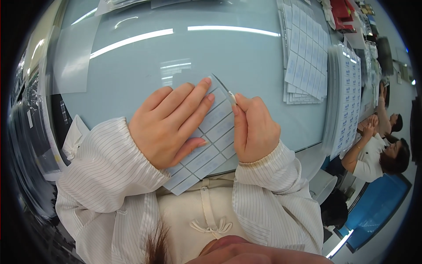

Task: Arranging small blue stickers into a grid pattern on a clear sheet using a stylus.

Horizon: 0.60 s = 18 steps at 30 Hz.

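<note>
Fingers of the left hand (165, 123) lie stretched out with the thumb apart, resting flat on a pale blue-white, paper-like rectangular sheet (204, 165) divided into printed cells. That sheet slants from the middle of the frame to the lower centre, reaching past the near edge of the glossy grey-blue tabletop (132, 66). Right of centre, the right hand (257, 127) pinches a slim, pointed silver metal tool (224, 87) between thumb and index finger (knife or tweezers, I cannot tell), its tip just beside the left index fingertip. A stack of pale gridded sheets (305, 57) lies at upper right.
</note>
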Motion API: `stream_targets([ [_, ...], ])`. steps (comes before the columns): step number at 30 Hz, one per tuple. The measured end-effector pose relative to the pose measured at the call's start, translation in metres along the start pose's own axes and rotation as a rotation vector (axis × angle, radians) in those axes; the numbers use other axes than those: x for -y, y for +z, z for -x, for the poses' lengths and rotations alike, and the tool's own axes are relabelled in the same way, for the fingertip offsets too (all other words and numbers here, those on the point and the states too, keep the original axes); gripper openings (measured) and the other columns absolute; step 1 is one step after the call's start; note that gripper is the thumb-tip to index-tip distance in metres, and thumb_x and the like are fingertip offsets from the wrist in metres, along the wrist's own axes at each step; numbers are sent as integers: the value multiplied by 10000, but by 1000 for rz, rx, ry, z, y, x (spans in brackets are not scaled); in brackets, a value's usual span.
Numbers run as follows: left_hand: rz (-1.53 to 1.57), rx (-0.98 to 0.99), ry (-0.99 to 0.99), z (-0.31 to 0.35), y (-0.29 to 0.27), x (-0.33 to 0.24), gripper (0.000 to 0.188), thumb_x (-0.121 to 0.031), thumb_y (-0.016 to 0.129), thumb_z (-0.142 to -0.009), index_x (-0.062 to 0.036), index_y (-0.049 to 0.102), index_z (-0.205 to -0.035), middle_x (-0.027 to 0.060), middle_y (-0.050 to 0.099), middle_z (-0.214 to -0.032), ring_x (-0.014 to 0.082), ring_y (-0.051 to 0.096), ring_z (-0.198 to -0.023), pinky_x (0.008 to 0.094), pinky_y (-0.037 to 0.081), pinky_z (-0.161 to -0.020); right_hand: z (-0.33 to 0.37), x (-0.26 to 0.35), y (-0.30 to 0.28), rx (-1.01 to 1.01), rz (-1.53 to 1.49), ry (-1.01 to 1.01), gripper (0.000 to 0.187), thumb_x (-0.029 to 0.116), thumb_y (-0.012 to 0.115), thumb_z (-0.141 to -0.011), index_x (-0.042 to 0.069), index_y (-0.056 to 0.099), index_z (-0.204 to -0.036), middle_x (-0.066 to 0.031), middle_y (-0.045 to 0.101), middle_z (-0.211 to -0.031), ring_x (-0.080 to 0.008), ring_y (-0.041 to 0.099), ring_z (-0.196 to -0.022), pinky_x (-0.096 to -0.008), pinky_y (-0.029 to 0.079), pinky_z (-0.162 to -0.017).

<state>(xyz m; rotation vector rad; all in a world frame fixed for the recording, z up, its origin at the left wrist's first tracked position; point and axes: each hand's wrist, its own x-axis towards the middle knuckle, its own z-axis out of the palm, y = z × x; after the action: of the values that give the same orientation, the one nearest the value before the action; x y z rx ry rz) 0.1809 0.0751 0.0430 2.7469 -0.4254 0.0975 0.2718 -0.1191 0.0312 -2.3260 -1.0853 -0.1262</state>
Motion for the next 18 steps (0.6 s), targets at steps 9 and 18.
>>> stream_targets([
  [9,-7,1,5,-1,1,-2,658,-384,672,-808,31,540,-1302,172,486,-1427,267,519,-1185,361,425,-993,0,0,1,9,17,-14,164,1,637,-866,0,620,-1028,-71,541,-753,-206,533,-455,-309,414,-396],
  [18,-7,6,-4,-2,0,-3,630,-392,649,-825,21,549,-1291,172,484,-1428,269,517,-1192,366,416,-1000,-1,5,-7,111,34,14,195,-65,615,-877,-37,609,-1069,-86,545,-718,-208,535,-517,-290,435,-444],
])
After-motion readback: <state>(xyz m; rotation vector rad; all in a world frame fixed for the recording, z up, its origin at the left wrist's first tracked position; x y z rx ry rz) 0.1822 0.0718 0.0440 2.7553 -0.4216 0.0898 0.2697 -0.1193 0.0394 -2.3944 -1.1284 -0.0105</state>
